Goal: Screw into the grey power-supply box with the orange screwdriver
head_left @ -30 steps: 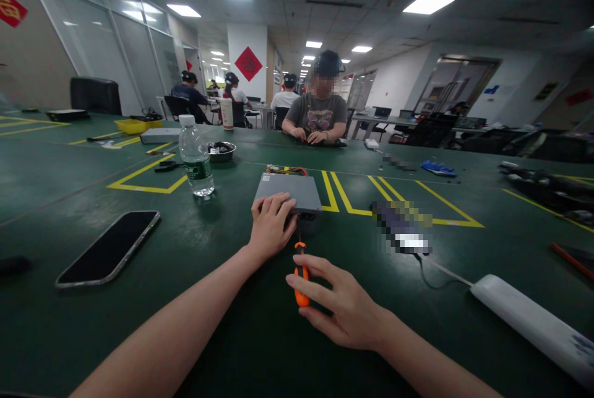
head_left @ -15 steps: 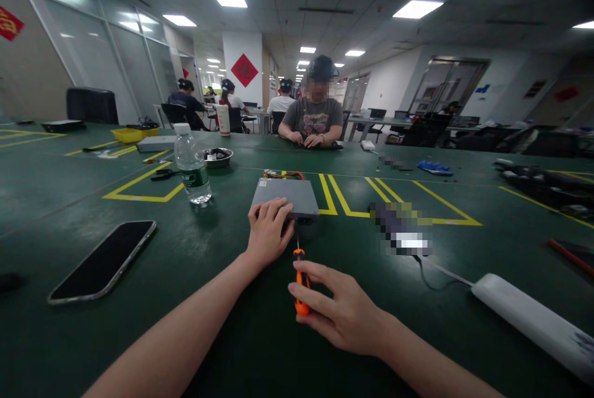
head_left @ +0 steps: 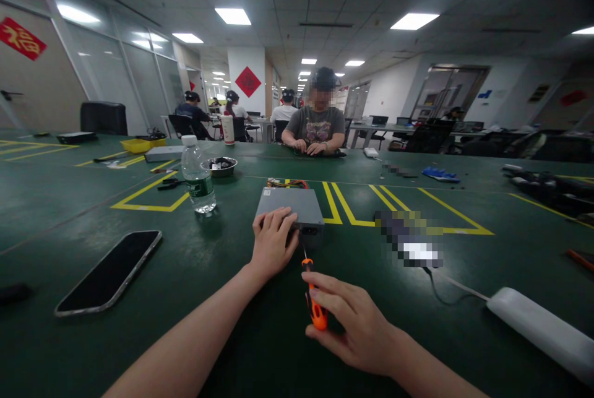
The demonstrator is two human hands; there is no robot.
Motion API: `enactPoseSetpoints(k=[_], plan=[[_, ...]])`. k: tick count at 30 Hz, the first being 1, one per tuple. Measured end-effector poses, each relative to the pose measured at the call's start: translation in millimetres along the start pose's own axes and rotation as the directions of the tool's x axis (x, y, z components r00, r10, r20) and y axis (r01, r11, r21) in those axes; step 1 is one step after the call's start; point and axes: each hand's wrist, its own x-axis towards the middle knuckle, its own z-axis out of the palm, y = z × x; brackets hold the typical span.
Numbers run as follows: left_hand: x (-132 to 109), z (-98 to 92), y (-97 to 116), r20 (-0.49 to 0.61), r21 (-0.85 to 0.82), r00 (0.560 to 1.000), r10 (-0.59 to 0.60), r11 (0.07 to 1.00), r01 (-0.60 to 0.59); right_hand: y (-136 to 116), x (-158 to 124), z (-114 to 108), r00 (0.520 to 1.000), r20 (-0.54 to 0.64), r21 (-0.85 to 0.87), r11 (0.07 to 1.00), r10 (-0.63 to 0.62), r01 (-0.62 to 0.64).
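A grey computer power supply (head_left: 293, 203) lies on the green table, with coloured cables (head_left: 285, 183) coming out at its far side. My left hand (head_left: 275, 238) grips its near left corner, fingers over the top and the thumb at the front face. In my right hand (head_left: 349, 317) is an orange and black screwdriver (head_left: 317, 310), held by the handle between fingers and thumb. Its shaft points away from me at the front face of the power supply, near my left thumb. Whether the tip touches a screw I cannot make out.
Left of the power supply stand a water bottle (head_left: 198, 184) and a metal bowl (head_left: 221, 167) of small parts; a phone (head_left: 111, 271) lies nearer. A white power strip (head_left: 533, 324) with a cable is at right. Across the table sits a person (head_left: 319, 122).
The screwdriver has tilted, its handle end swinging to the right with my right hand. My left hand stays on the power supply. The whole view has shifted slightly as my head moved.
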Motion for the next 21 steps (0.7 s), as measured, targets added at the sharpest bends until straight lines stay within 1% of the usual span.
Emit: enactPoseSetpoints(k=[2,4,7,11,13,16,21], plan=[[0,0.1,0,-0.004,0.004,1.0,0.001,1.0,-0.001,3,-2,0,0.998,-0.057,0.037,0.999,0.012,-0.01],[0,0.2,0,-0.005,0.005,1.0,0.004,1.0,-0.004,5,-6,-2,0.994,-0.109,0.039,0.999,0.012,-0.008],[0,0.2,0,0.001,0.005,1.0,-0.001,1.0,0.001,9,-13,-9,0.987,-0.16,0.0,1.0,0.006,-0.006],[0,-0.1,-1,0.011,0.006,1.0,-0.007,1.0,0.006,12,-19,-16,0.978,-0.207,-0.053,0.998,0.023,-0.034],[0,-0.1,-1,0.004,0.001,1.0,-0.003,1.0,0.003,14,-21,-17,0.976,-0.218,-0.064,0.997,0.029,-0.044],[0,0.0,-1,-0.007,-0.011,1.0,-0.004,1.0,0.004,15,-20,-16,0.979,-0.201,-0.059,0.997,0.038,-0.051],[0,0.1,0,-0.003,-0.008,1.0,-0.005,1.0,0.005,15,-18,-15,0.981,-0.19,-0.037,0.999,0.027,-0.034]])
